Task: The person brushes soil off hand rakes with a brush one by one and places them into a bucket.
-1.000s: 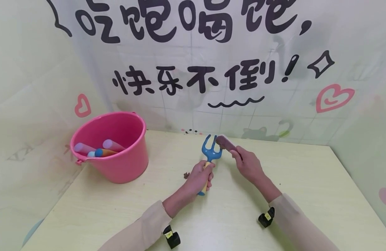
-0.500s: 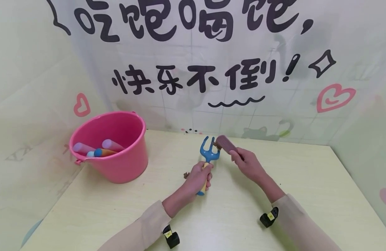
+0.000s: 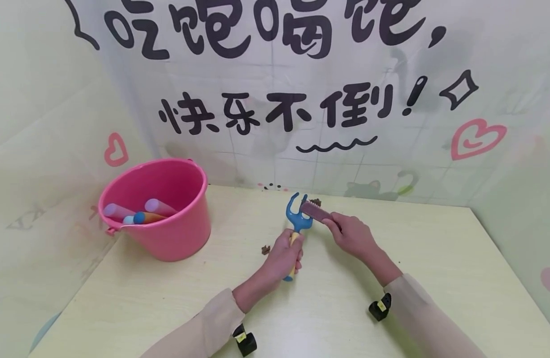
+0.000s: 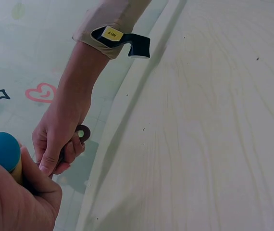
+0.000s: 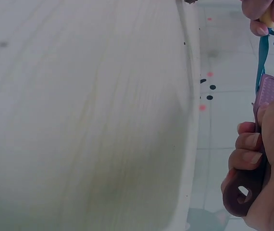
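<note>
My left hand (image 3: 282, 254) grips the yellow handle of a small blue garden hand fork (image 3: 299, 220), its tines pointing away. My right hand (image 3: 353, 236) holds a purple brush (image 3: 314, 211) whose head overlaps the fork's right-hand tines, pale bristles along its far edge. A brown clump (image 3: 316, 202) shows just beyond those bristles. Another brown clump (image 3: 266, 249) lies on the table left of the left hand. In the right wrist view the brush's dark handle end (image 5: 238, 197) with a hole sticks out below the curled fingers. The left wrist view shows the fork handle's blue end cap (image 4: 3, 151).
A pink bucket (image 3: 185, 236) stands at the left of the pale wooden table (image 3: 346, 308), with several coloured handles (image 3: 160, 205) inside. A printed curtain (image 3: 257, 164) hangs behind the table's back edge. Small dark specks dot the tabletop.
The brush head has first drawn back to the right, then swung left and down across the fork's tines. The brown clump from the tines now appears beyond the brush. The fork has barely moved.
</note>
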`<state>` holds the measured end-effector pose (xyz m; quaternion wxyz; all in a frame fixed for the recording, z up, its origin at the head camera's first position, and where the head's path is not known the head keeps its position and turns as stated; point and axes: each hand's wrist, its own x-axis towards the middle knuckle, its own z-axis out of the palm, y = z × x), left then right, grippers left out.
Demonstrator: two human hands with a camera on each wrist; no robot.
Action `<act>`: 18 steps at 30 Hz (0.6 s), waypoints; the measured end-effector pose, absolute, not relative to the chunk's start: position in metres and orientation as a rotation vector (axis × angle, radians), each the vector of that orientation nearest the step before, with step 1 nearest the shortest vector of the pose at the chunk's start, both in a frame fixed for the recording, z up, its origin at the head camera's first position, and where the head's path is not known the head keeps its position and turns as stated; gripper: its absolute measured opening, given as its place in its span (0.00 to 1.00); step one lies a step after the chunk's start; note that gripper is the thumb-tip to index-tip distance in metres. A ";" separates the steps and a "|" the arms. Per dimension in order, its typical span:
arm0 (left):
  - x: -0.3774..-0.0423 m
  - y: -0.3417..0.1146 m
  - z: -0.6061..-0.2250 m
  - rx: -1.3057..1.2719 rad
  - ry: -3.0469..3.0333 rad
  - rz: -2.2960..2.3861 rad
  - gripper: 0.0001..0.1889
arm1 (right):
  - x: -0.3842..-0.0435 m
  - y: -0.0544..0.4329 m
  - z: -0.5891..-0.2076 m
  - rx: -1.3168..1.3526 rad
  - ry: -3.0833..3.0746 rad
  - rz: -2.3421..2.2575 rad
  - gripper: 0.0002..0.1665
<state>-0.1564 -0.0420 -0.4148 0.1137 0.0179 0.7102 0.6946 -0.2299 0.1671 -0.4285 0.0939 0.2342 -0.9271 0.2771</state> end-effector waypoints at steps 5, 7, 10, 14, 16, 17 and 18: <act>-0.156 -0.043 -0.412 0.061 2.080 2.038 0.11 | -0.230 0.166 -0.427 0.665 -2.728 0.725 0.18; -0.155 -0.043 -0.411 0.060 2.083 2.035 0.12 | -0.231 0.166 -0.427 0.646 -2.721 0.676 0.18; -0.154 -0.043 -0.410 0.053 2.093 2.024 0.13 | -0.232 0.167 -0.426 0.620 -2.707 0.591 0.17; -0.154 -0.044 -0.409 0.042 2.089 2.014 0.13 | -0.231 0.167 -0.424 0.598 -2.678 0.499 0.17; -0.154 -0.044 -0.409 0.031 2.074 2.011 0.14 | -0.231 0.166 -0.423 0.596 -2.659 0.472 0.16; -0.154 -0.044 -0.409 0.025 2.066 2.009 0.14 | -0.230 0.166 -0.423 0.596 -2.652 0.462 0.16; -0.154 -0.044 -0.408 0.019 2.058 2.008 0.13 | -0.230 0.166 -0.423 0.595 -2.645 0.451 0.16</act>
